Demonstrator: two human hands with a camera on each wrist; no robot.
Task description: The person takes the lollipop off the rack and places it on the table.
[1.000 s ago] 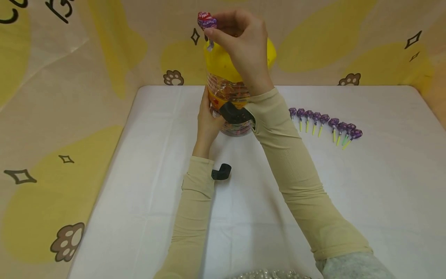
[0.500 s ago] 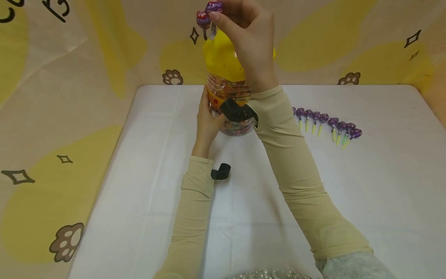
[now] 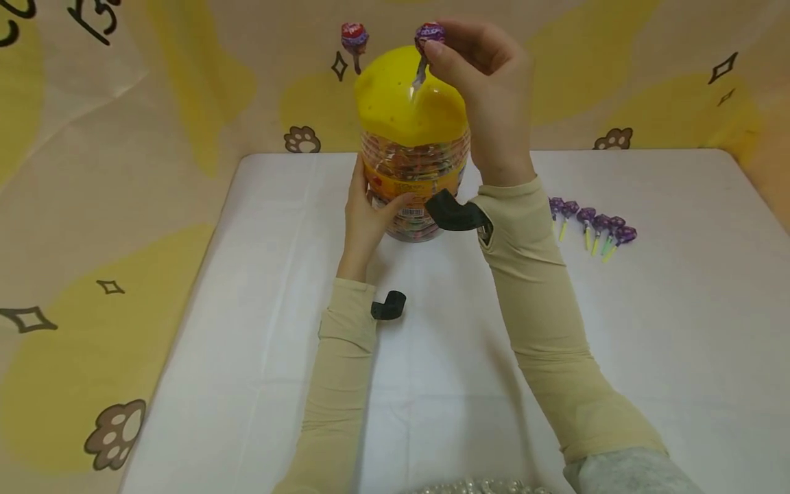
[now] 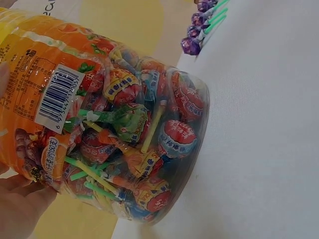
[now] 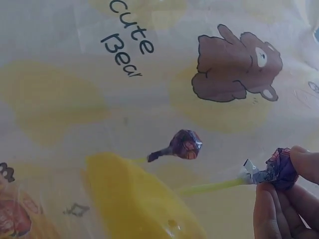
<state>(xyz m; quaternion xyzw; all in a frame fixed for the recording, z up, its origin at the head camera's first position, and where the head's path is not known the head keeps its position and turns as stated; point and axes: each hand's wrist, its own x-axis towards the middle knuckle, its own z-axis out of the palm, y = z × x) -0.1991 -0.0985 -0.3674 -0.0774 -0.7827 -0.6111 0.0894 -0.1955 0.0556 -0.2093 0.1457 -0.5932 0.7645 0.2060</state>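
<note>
A large clear plastic jar (image 3: 415,165) of wrapped lollipops with an orange label and a yellow lid (image 3: 401,103) stands upright at the back of the table. My left hand (image 3: 365,218) holds the jar's left side, thumb across the front; the left wrist view shows part of that hand (image 4: 20,211) below the label. Above the lid, my right hand (image 3: 496,96) pinches a purple-wrapped lollipop (image 3: 430,34) by its head, stick pointing down at the lid. In the right wrist view its yellow stick meets the lid's edge. Another lollipop (image 3: 354,38) stands head up at the lid's left.
Several purple lollipops (image 3: 597,225) lie in a row on the white table (image 3: 296,329), right of the jar, partly hidden by my right sleeve. Black curved mounts (image 3: 390,306) stick out from both wrists. A patterned cloth wall (image 3: 586,82) rises behind the table.
My right hand has carried its lollipop to the right across the lid, first rising a little. The other lollipop, overlapped earlier, now shows separately at the left. The left hand stays on the jar.
</note>
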